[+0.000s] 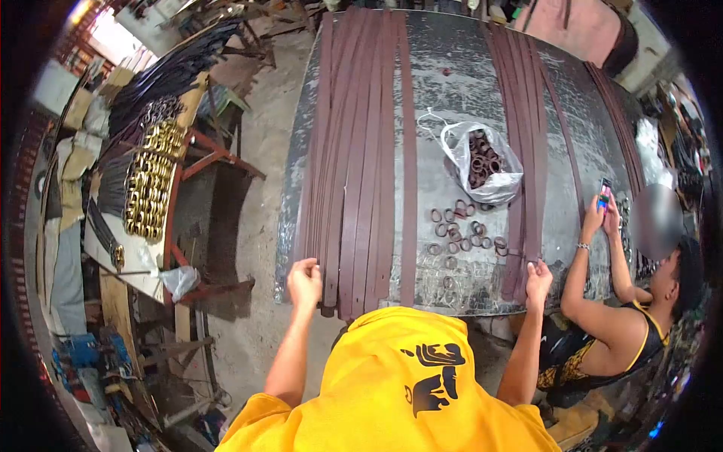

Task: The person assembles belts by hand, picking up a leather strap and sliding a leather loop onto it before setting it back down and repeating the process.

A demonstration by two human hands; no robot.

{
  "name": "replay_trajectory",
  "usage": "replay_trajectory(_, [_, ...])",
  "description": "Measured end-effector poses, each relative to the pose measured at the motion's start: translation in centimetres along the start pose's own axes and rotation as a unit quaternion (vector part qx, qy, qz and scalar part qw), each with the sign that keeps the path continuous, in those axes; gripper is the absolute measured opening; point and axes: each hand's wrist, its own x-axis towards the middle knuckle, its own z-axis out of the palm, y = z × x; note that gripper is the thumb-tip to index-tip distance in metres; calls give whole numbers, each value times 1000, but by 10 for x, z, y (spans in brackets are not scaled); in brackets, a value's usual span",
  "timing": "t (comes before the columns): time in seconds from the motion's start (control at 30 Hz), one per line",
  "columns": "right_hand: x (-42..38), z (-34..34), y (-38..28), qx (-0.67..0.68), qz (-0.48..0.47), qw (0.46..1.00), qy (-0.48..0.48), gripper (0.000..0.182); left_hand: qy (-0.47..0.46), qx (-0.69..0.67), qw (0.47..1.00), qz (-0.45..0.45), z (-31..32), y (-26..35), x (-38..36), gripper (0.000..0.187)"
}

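Long brown leather strips [361, 166] lie side by side on the dark table, their near ends at its front edge. My left hand [305, 283] is closed at the near end of the leftmost strip, fingers curled over it. Another bundle of brown strips [520, 120] runs along the table's right half. At that bundle's near end, my right hand [538, 280] pinches the end of a strip between thumb and fingers. Between the two groups lie several small brown loops [459, 230]. More loops fill a clear plastic bag [503, 188] just beyond them.
A bench [124, 260] on the left carries gold buckles [151, 184] and dark straps [166, 71]. At the right, a person [617, 331] in a black sleeveless top holds a phone [604, 196]. More strips [621, 128] lie on the table's [444, 75] far right.
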Motion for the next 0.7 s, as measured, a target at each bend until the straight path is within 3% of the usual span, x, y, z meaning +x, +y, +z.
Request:
replay_trajectory(0.07, [-3, 9, -29, -183, -29, 979, 82, 30, -14, 87, 996, 0, 2, 25, -18, 24])
replay_trajectory(0.17, [-21, 19, -49, -330, -171, 915, 154, 34, 2, 174, 984, 43, 9, 35, -32, 38])
replay_trajectory(0.2, [-30, 25, -54, -301, -166, 930, 128, 32, 10, 197, 979, 52, 12, 40, -34, 40])
replay_trajectory(0.27, [-51, 37, -59, -298, -267, 911, 97, 28, 19, 217, 973, 71, 22, 39, -37, 46])
replay_trajectory(0.43, [-95, 77, -42, -259, -220, 940, -7, 25, -1, 222, 969, 105, 26, 35, -38, 49])
replay_trajectory(0.47, [-102, 85, -42, -227, -164, 959, -43, 25, -7, 223, 969, 107, 26, 34, -38, 49])
replay_trajectory(0.63, [-116, 125, -51, -190, -162, 963, -104, 24, -12, 218, 967, 134, 24, 36, -35, 48])
replay_trajectory(0.7, [-114, 139, -58, -206, -142, 964, -90, 24, -47, 164, 984, 56, 21, 41, -26, 43])
